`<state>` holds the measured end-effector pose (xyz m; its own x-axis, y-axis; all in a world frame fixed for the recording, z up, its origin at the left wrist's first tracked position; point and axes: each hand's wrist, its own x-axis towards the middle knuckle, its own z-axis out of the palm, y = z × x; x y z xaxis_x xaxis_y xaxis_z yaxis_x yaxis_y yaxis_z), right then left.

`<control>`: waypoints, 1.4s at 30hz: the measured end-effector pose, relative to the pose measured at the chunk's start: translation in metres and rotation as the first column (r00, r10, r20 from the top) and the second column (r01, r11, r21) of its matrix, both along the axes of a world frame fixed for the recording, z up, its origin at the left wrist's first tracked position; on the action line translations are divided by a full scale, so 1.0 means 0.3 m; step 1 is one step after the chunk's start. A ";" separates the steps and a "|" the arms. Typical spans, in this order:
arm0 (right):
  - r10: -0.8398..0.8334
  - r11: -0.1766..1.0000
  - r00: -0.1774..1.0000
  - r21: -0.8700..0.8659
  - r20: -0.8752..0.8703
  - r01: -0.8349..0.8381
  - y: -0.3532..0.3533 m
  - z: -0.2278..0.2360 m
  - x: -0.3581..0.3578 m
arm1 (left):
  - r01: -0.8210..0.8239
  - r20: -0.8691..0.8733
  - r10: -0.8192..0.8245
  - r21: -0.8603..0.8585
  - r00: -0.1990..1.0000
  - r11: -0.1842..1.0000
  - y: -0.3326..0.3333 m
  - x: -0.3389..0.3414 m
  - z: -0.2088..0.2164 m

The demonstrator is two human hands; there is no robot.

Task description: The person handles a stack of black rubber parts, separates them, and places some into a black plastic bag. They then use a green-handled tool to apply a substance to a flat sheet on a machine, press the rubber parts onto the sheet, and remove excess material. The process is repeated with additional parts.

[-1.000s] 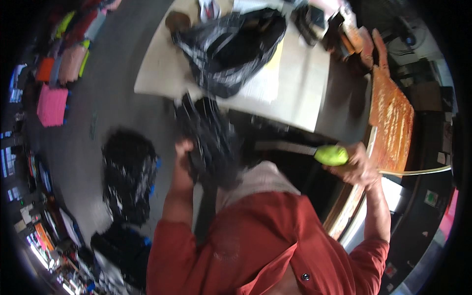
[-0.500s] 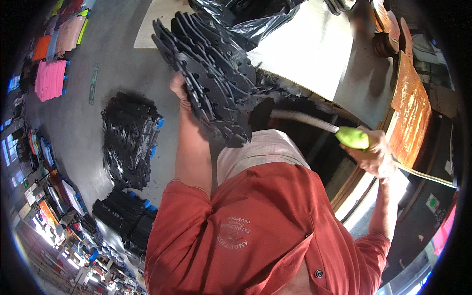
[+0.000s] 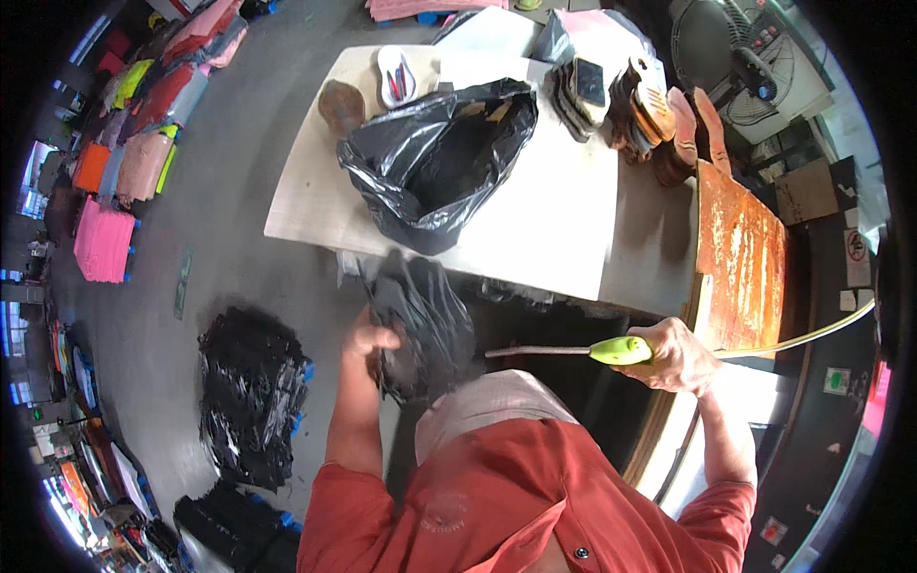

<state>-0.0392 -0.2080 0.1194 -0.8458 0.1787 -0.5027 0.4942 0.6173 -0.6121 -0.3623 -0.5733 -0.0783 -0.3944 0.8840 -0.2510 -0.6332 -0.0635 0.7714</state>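
My left hand (image 3: 365, 346) is closed on the near edge of a bundle of thin black sheets (image 3: 427, 320), blurred by motion, with the thumb lying over it. The bundle hangs just in front of the table's near edge, left of my lap. In my right hand (image 3: 676, 359) is an air blow gun (image 3: 621, 350) with a bright green body, gripped by the fingers. Its thin metal nozzle points left toward the bundle, apart from it. A yellowish hose (image 3: 817, 338) runs off to the right behind that hand.
An open black plastic bag (image 3: 435, 229) stands on the pale table (image 3: 306, 205). Shoe soles (image 3: 653, 113), a phone (image 3: 589, 82) and a white tray (image 3: 394, 76) lie around it. A fan (image 3: 707, 43) is at the back right. Black sheet stacks (image 3: 250, 396) stand on the left floor.
The bundle has come down and nearer my lap, its fanned sheets now closer together. The blow gun has shifted left and levelled out. My view has tilted up, showing more of the table.
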 end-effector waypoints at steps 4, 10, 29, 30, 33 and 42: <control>-0.087 0.995 0.989 0.043 -0.116 0.093 0.034 0.066 -0.005 | 0.307 0.029 -0.308 -0.227 0.951 0.924 0.002 0.053 0.113; 0.075 0.996 0.994 0.060 -0.084 -0.071 0.078 0.170 -0.033 | 0.632 -0.162 -0.756 -0.454 0.634 0.628 0.042 0.237 0.154; 0.237 0.971 0.971 0.010 0.028 -0.238 0.023 0.139 -0.023 | 0.771 -0.211 -0.902 -0.468 0.378 0.432 0.074 0.343 0.377; 0.199 0.978 0.980 -0.056 -0.025 -0.201 0.024 0.133 -0.015 | 0.790 -0.172 -0.938 -0.506 0.302 0.347 0.080 0.344 0.388; 0.167 0.982 0.980 -0.108 0.106 -0.156 0.016 0.118 0.012 | 0.718 -0.206 -0.919 -0.575 0.337 0.392 0.062 0.366 0.423; 0.141 0.989 0.979 -0.058 0.144 -0.134 0.008 0.129 0.067 | 0.675 -0.166 -0.866 -0.564 0.472 0.476 -0.064 0.354 0.246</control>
<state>-0.0190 -0.2056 0.1581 -0.7766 0.0386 -0.6289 0.4935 0.6576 -0.5691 -0.2562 -0.5926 -0.0045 0.2681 0.7239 -0.6356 0.0959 0.6364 0.7653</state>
